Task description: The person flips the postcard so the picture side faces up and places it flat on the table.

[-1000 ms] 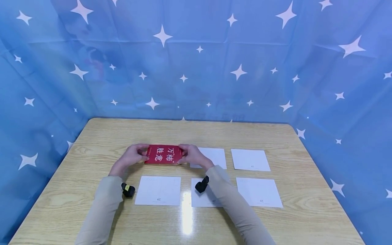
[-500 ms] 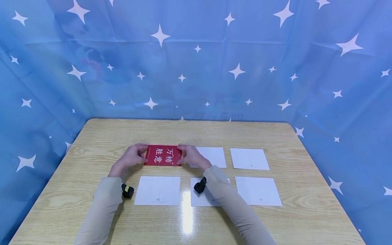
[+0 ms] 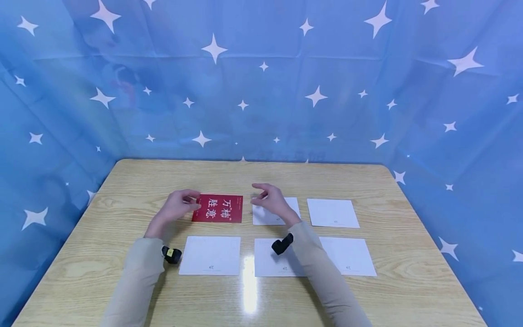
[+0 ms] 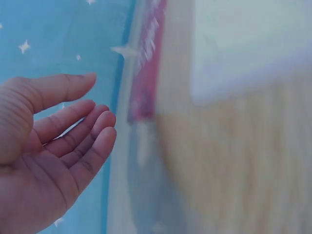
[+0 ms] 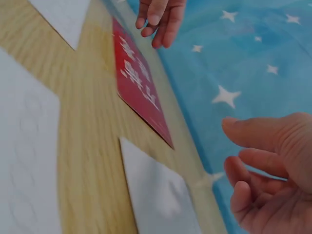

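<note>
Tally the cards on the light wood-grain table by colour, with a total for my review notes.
Red rectangular card with white characters: 1
White rectangular cards: 5 (2 in the far row, 3 in the near row)
Total: 6

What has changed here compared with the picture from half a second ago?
The right hand has let go of the red card and moved rightward, now appearing over the neighbouring white card. The left hand has come off the red card too, barely shifting. The red card and all five white cards stayed where they were.
</note>
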The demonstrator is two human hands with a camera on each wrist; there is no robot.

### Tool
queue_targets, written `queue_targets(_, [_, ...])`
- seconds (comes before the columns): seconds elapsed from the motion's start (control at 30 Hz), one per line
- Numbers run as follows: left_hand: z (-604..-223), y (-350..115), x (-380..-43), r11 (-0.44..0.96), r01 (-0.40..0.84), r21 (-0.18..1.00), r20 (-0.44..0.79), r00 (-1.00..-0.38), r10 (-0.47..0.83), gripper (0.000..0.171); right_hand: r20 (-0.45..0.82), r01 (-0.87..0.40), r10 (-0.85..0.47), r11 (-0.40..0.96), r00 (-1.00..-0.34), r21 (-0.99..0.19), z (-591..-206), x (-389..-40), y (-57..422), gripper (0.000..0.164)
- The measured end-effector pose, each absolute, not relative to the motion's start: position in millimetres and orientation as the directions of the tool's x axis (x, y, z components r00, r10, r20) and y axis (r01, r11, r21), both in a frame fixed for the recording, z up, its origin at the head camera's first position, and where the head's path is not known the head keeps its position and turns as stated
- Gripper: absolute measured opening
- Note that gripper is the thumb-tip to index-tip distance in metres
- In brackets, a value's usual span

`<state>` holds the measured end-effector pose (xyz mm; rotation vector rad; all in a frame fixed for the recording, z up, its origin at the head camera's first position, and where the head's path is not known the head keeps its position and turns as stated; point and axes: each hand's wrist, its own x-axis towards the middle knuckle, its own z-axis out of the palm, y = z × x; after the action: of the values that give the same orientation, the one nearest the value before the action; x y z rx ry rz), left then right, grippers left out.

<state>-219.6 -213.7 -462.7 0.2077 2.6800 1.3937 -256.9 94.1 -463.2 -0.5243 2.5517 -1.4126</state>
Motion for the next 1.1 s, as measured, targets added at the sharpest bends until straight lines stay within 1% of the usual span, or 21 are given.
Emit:
queue_targets(0.2, [-456, -184, -228, 0.531, 0.156, 0.833, 0.024, -0.969, 0.247, 0.043, 0.012, -0.186, -0.358, 0.458, -0.934, -0.869, -460, -258, 122, 0.05])
queue_targets(0.3, [-454, -168, -233, 0.507, 0.171, 0.845, 0.038, -0.964, 0.262, 0.044, 0.021, -0.187, -0.348, 0.452, -0.937, -0.872, -461, -259, 134, 0.049])
queue_targets(0.57, [-453, -126, -244, 0.525, 0.143, 0.839, -0.015, -0.959, 0.285, 0.05, 0.048, -0.203, -0.321, 0.47, -0.946, -0.859, -462, -261, 161, 0.049])
queue_targets(0.8, [-456, -95, -252, 0.484, 0.126, 0.866, -0.042, -0.946, 0.321, 0.053, 0.0, -0.149, -0.287, 0.498, -0.958, -0.854, -464, -260, 177, 0.051])
queue_targets(0.97, [-461, -76, -258, 0.495, 0.127, 0.86, -0.06, -0.937, 0.345, 0.055, -0.031, -0.122, -0.266, 0.538, -0.964, -0.834, -467, -260, 184, 0.053])
queue_targets(1.1, [-466, -63, -261, 0.499, 0.102, 0.861, -0.094, -0.932, 0.351, 0.056, -0.05, -0.107, -0.256, 0.564, -0.965, -0.819, -468, -259, 187, 0.053])
